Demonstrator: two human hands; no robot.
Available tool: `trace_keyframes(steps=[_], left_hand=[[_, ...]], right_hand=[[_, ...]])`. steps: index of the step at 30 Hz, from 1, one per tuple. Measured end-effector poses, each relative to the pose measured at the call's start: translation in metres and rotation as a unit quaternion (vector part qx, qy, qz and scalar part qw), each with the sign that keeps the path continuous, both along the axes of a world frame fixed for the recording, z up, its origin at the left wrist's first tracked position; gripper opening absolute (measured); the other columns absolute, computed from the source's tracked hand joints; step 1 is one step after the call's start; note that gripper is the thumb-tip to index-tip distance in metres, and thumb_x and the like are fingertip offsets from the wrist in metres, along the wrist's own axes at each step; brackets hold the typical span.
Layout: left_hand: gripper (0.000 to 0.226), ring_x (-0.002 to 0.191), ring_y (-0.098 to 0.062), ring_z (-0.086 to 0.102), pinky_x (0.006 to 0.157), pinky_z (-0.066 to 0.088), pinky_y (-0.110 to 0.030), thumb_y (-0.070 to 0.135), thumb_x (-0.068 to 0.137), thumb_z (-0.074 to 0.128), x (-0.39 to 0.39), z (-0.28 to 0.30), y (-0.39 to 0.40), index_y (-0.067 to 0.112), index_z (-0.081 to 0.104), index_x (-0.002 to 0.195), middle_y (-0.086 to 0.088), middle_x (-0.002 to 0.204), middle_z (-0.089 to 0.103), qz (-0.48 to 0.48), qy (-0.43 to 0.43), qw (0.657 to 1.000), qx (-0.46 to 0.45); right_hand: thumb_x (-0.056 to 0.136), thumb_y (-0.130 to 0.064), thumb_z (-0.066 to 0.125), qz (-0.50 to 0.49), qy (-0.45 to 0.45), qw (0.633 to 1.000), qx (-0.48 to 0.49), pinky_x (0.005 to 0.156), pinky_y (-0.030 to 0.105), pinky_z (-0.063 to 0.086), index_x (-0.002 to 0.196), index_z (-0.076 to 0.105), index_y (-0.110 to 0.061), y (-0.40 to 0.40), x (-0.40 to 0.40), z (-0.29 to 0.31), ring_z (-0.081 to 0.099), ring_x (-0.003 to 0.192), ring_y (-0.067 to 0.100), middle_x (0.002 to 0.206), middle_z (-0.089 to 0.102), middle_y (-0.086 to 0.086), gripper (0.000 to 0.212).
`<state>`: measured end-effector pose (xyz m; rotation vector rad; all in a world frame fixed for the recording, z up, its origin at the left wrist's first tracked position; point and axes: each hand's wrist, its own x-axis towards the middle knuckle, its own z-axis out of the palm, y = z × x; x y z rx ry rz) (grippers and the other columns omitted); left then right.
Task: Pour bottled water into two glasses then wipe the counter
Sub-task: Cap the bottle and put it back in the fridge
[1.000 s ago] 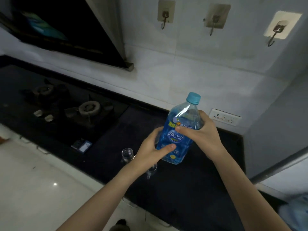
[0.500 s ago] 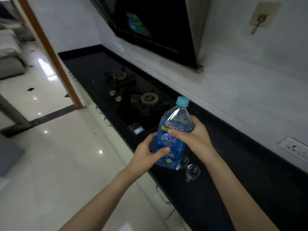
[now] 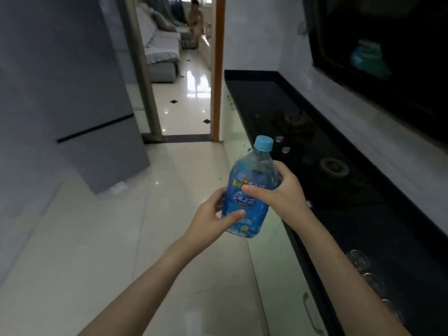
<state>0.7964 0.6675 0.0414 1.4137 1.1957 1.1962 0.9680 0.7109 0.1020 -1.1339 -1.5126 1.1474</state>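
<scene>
A clear water bottle (image 3: 252, 190) with a blue label and a light-blue cap on sits upright in both my hands, out over the floor just left of the counter edge. My left hand (image 3: 213, 218) grips its lower body, thumb across the label. My right hand (image 3: 282, 192) grips its upper body from the right. Small clear glasses (image 3: 358, 259) stand on the black counter (image 3: 378, 229) at the lower right, partly blurred, well right of the bottle.
A black gas hob with burners (image 3: 333, 167) is set into the counter, under a dark range hood (image 3: 388, 57). A grey fridge (image 3: 80, 98) stands at left. A doorway (image 3: 184, 76) opens onto a room with a sofa and a person. The floor is glossy tile.
The view has swung left, from the wall and counter to the floor and doorway. Both hands kept their grip on the bottle, which is now over the floor; the glasses have slid to the lower right.
</scene>
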Motion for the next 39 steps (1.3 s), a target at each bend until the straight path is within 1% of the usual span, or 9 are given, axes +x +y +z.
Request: trace_keyframes(steps=[3, 6, 12, 15, 17, 21, 27, 33, 39], left_hand=[[0.047, 0.108, -0.009, 0.063, 0.087, 0.05, -0.02, 0.024, 0.08, 0.075, -0.067, 0.001, -0.018, 0.021, 0.055, 0.122, 0.008, 0.114, 0.068, 0.048, 0.001, 0.999, 0.004], [0.051, 0.111, -0.008, 0.061, 0.091, 0.05, -0.024, 0.025, 0.077, 0.076, -0.133, 0.006, -0.039, 0.022, 0.054, 0.122, 0.01, 0.116, 0.067, 0.095, 0.014, 0.995, 0.008], [0.058, 0.117, -0.011, 0.057, 0.104, 0.045, -0.04, 0.036, 0.076, 0.073, -0.25, 0.01, -0.086, 0.026, 0.051, 0.129, 0.011, 0.124, 0.062, 0.202, 0.048, 0.978, 0.022], [0.051, 0.115, -0.009, 0.058, 0.105, 0.044, -0.039, 0.03, 0.08, 0.072, -0.295, 0.005, -0.108, 0.026, 0.053, 0.128, 0.012, 0.124, 0.062, 0.256, 0.045, 0.965, 0.015], [0.047, 0.114, -0.009, 0.059, 0.104, 0.045, -0.039, 0.023, 0.084, 0.071, -0.319, 0.001, -0.118, 0.023, 0.054, 0.128, 0.009, 0.124, 0.062, 0.287, 0.041, 0.957, 0.007], [0.043, 0.11, -0.006, 0.06, 0.101, 0.047, -0.031, 0.017, 0.085, 0.071, -0.358, -0.008, -0.122, 0.021, 0.056, 0.126, 0.01, 0.122, 0.063, 0.331, 0.027, 0.943, -0.003], [0.042, 0.11, -0.007, 0.06, 0.101, 0.048, -0.033, 0.018, 0.086, 0.07, -0.413, -0.022, -0.096, 0.022, 0.056, 0.125, 0.01, 0.121, 0.063, 0.378, 0.017, 0.926, -0.019], [0.041, 0.11, -0.006, 0.06, 0.101, 0.048, -0.036, 0.019, 0.086, 0.07, -0.484, -0.026, -0.029, 0.023, 0.057, 0.124, 0.012, 0.119, 0.064, 0.416, 0.018, 0.909, -0.027], [0.042, 0.11, -0.006, 0.061, 0.102, 0.047, -0.037, 0.015, 0.086, 0.069, -0.557, -0.005, 0.044, 0.021, 0.056, 0.125, 0.011, 0.12, 0.064, 0.446, 0.022, 0.894, -0.033]], right_hand=[[0.054, -0.035, 0.091, 0.047, -0.021, 0.998, 0.021, 0.07, 0.021, 0.057, 0.11, 0.059, -0.03, -0.005, -0.069, 0.004, 0.069, 0.094, 0.005, 0.102, 0.07, -0.014, 0.064], [0.05, -0.042, 0.088, 0.091, -0.029, 0.995, 0.039, 0.072, 0.022, 0.057, 0.114, 0.058, -0.032, -0.012, -0.139, 0.007, 0.068, 0.097, 0.004, 0.105, 0.068, -0.015, 0.071], [0.058, -0.03, 0.092, 0.164, -0.029, 0.983, 0.07, 0.072, 0.016, 0.055, 0.115, 0.054, -0.04, -0.031, -0.269, 0.008, 0.064, 0.101, -0.001, 0.108, 0.065, -0.02, 0.069], [0.06, -0.027, 0.092, 0.188, -0.031, 0.979, 0.075, 0.071, 0.013, 0.054, 0.121, 0.053, -0.032, -0.038, -0.322, 0.006, 0.063, 0.102, -0.002, 0.112, 0.064, -0.017, 0.073], [0.059, -0.029, 0.092, 0.212, -0.029, 0.975, 0.069, 0.074, 0.016, 0.056, 0.122, 0.053, -0.033, -0.039, -0.352, 0.004, 0.063, 0.102, -0.002, 0.112, 0.064, -0.018, 0.074], [0.053, -0.042, 0.09, 0.244, -0.039, 0.967, 0.065, 0.072, 0.014, 0.055, 0.122, 0.051, -0.035, -0.034, -0.404, -0.003, 0.061, 0.102, -0.004, 0.113, 0.062, -0.021, 0.079], [0.06, -0.031, 0.091, 0.294, -0.041, 0.954, 0.053, 0.073, 0.019, 0.057, 0.124, 0.052, -0.029, 0.007, -0.474, -0.017, 0.063, 0.101, -0.002, 0.112, 0.064, -0.015, 0.075], [0.057, -0.034, 0.09, 0.33, -0.031, 0.942, 0.057, 0.072, 0.014, 0.055, 0.119, 0.052, -0.032, 0.079, -0.556, -0.02, 0.062, 0.099, -0.006, 0.104, 0.063, -0.026, 0.073], [0.058, -0.02, 0.093, 0.357, -0.022, 0.932, 0.055, 0.078, 0.019, 0.055, 0.122, 0.053, -0.023, 0.153, -0.637, 0.0, 0.064, 0.101, 0.002, 0.113, 0.065, -0.01, 0.075]])
